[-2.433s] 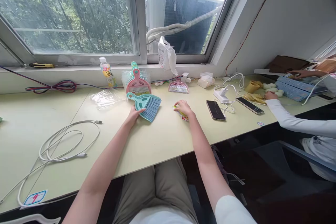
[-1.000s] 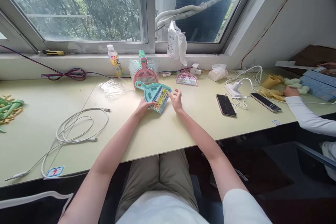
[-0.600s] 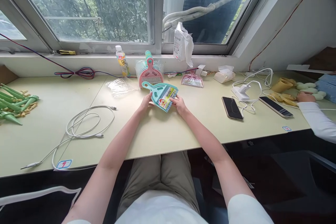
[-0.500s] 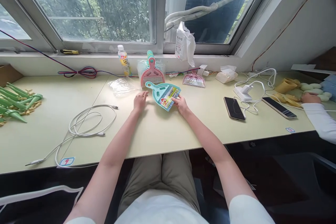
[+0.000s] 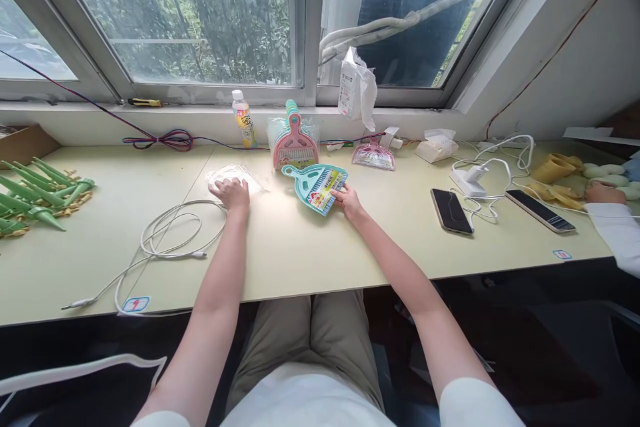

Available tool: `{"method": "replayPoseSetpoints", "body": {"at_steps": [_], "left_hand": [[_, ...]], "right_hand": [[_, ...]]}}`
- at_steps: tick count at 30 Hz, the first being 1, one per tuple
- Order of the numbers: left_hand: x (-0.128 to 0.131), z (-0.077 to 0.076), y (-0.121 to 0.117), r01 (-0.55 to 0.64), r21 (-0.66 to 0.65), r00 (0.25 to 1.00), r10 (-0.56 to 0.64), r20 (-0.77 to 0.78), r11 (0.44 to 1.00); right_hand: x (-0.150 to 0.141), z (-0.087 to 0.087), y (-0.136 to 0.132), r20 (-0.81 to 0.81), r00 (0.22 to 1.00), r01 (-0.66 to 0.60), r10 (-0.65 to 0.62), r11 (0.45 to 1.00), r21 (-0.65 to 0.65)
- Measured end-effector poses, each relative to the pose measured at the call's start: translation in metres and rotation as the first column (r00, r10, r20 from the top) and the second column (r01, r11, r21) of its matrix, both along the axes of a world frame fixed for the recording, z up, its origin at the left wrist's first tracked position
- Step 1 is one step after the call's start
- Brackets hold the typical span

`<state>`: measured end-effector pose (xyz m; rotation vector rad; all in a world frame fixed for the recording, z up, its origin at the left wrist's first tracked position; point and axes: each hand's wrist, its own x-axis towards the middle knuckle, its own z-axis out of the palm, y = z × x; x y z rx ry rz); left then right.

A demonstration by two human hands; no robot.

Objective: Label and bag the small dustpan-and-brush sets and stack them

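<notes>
A mint-green mini dustpan (image 5: 306, 181) with a colourful label card and what looks like blue bristles of a small brush on it is held just above the table. My right hand (image 5: 347, 201) pinches it by its right edge, and its handle points left. Over on the left, my left hand (image 5: 233, 195) rests on clear plastic bags (image 5: 253, 180), fingers bent and apart, palm down. Behind the dustpan stands a row of bagged dustpan sets (image 5: 295, 147), a pink one in front. A smaller pink dustpan (image 5: 374, 155) in clear wrap lies to their right.
A coiled white cable (image 5: 165, 253) lies at left, near green plastic parts (image 5: 45, 193). A drink bottle (image 5: 243, 120) stands by the sill. To the right are a tissue pack (image 5: 436, 145), two phones (image 5: 451, 211), a power strip (image 5: 467, 181) and another person's hand (image 5: 606, 193).
My left hand has moved left from beside the dustpan onto the clear plastic bags. My right hand still holds the dustpan in nearly the same place. The view has shifted slightly.
</notes>
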<state>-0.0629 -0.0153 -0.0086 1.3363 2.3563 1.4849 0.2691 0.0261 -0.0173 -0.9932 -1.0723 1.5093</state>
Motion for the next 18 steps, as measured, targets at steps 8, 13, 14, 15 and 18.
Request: {"method": "replayPoseSetpoints", "body": {"at_steps": [8, 13, 14, 15, 18], "left_hand": [[0.029, -0.003, 0.004, 0.102, -0.168, 0.954, -0.144, -0.263, 0.981], [0.018, -0.002, 0.001, -0.05, -0.272, 0.945, -0.043, -0.323, 0.961], [0.016, -0.001, 0.001, -0.082, -0.289, 0.946, -0.017, -0.324, 0.954], [0.014, 0.001, 0.0, -0.109, -0.303, 0.948, 0.007, -0.318, 0.947], [0.012, 0.006, 0.0, -0.164, -0.306, 0.961, 0.082, -0.264, 0.938]], "right_hand": [[0.0, 0.0, -0.001, 0.017, 1.0, -0.026, 0.026, 1.0, 0.013], [0.0, 0.001, -0.003, -0.007, 0.999, -0.036, 0.036, 0.999, 0.027], [-0.001, 0.001, -0.004, -0.01, 0.999, -0.03, 0.03, 0.999, 0.024], [-0.001, 0.002, -0.004, -0.012, 1.0, -0.024, 0.024, 1.0, 0.021], [-0.002, 0.003, -0.005, -0.012, 1.0, -0.011, 0.011, 1.0, 0.011]]}}
